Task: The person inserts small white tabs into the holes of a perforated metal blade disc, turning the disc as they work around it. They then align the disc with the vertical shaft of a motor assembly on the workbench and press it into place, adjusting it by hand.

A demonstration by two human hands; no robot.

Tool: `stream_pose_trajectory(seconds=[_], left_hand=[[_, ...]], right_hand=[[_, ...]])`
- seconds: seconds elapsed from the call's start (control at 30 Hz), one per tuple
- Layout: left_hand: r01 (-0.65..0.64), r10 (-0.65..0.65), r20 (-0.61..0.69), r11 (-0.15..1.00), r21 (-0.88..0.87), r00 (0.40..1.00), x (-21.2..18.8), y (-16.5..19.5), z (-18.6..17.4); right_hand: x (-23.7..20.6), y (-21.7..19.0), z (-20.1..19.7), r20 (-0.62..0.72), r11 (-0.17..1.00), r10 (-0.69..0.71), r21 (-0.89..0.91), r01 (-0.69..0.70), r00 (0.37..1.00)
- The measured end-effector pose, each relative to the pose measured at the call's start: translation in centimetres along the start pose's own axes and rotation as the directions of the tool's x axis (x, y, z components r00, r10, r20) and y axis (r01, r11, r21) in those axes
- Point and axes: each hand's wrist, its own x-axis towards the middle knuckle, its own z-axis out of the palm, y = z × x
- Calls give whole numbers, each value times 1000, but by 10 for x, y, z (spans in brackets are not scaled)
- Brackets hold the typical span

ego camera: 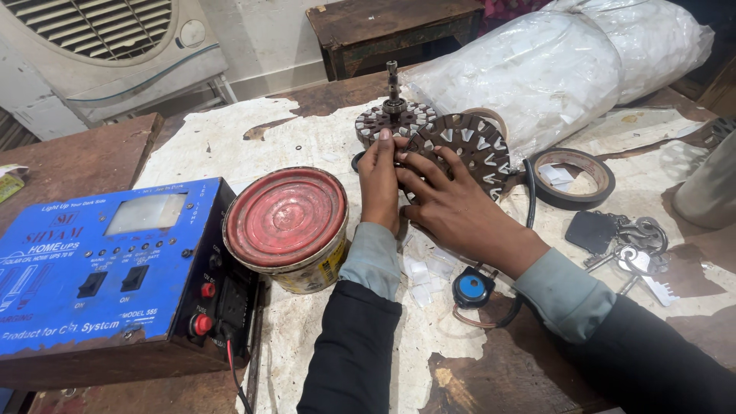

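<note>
Both grips pressed flat, unclenched, on dark slotted stator disc [464, 149]: left hand [381, 184] at its near-left edge, right hand [452, 203] spread across its near face. Nearer than disc, on worn tabletop [253, 138]: small blue round part [471, 289], red-lidded tin [287, 226] and blue power box [107, 268] to its left, keys [629, 249] to its right. Beside disc, tape roll [575, 178]; just behind, second stator with upright shaft [392, 96]; farther back, white plastic-wrapped bundle [560, 69].
</note>
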Motion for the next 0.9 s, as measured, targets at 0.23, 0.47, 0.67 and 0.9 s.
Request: stream_pose_trajectory(seconds=[0.23,0.47,0.67,0.9], left_hand=[[51,-52,14,998,24,999,-3,7,-2],[7,-4,44,997,-72,999,-4,2,-1],[9,-1,71,994,-107,997,-7,7,1],[41,-39,14,991,-130,999,-1,2,-1]], right_hand=[[3,1,-2,44,992,9,127,-15,999],[-1,3,3,-50,997,-39,61,42,998],[2,4,-4,40,991,-29,135,23,999],[-1,12,-10,-277,861,130,507,30,952]])
